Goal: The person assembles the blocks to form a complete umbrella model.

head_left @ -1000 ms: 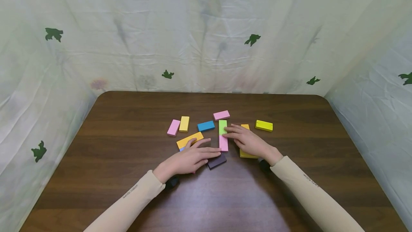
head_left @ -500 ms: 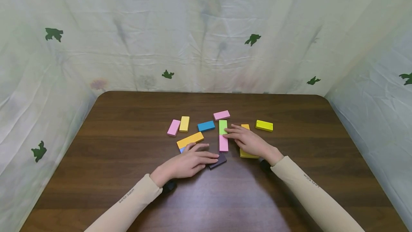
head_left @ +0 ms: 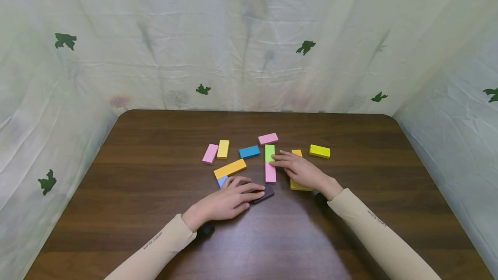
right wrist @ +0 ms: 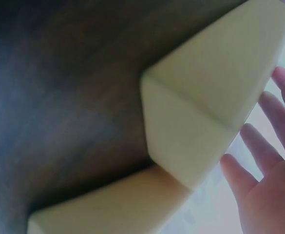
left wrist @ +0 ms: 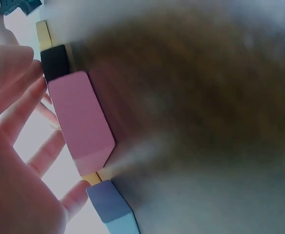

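Note:
My left hand (head_left: 231, 198) lies over several blocks, with straight, spread fingers. Its fingertips rest on or right over a black block (head_left: 267, 192). A blue block (head_left: 222, 181) peeks out behind this hand, beside an orange block (head_left: 230, 169). In the left wrist view a pink block (left wrist: 81, 122) stands close to the fingers, otherwise hidden from the head view. My right hand (head_left: 302, 171) is stretched out, fingertips at the seam of a green block (head_left: 269, 152) and a pink block (head_left: 270, 173) set end to end. Yellow blocks (head_left: 300, 186) lie partly under it.
On the brown wooden table (head_left: 163, 185), behind the hands, lie a blue block (head_left: 249, 152), a pink block (head_left: 268, 138), a pale yellow block (head_left: 223, 149) and another pink block (head_left: 210, 154). A bright yellow block (head_left: 320, 151) lies right. Cloth (head_left: 249, 55) hangs behind the table.
My left hand has drawn back slightly toward the person, its fingertips leaving the pink block's near end for the black block. My right hand and the blocks in sight look unmoved.

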`<action>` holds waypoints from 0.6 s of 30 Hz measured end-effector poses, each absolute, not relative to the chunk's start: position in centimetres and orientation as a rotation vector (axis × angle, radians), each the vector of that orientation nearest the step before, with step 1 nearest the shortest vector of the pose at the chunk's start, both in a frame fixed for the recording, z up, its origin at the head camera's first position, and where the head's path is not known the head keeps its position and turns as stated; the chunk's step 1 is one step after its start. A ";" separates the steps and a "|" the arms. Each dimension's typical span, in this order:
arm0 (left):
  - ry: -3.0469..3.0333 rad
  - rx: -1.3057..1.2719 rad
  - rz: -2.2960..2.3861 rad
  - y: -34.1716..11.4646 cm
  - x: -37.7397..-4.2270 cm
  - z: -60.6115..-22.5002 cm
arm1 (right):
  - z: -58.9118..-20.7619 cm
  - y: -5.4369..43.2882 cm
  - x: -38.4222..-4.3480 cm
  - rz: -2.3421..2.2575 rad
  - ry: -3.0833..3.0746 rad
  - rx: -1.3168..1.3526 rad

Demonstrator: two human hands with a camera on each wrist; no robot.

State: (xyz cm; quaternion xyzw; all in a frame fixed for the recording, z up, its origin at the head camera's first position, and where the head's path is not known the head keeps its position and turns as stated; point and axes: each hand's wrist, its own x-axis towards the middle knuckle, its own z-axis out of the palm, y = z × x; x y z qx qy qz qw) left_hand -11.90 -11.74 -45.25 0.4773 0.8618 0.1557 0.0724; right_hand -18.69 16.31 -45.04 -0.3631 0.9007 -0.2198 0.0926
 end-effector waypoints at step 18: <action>2.558 1.379 0.440 -11.0 -11.2 -44.8 | -44.9 16.3 -18.6 -0.652 2.668 -1.100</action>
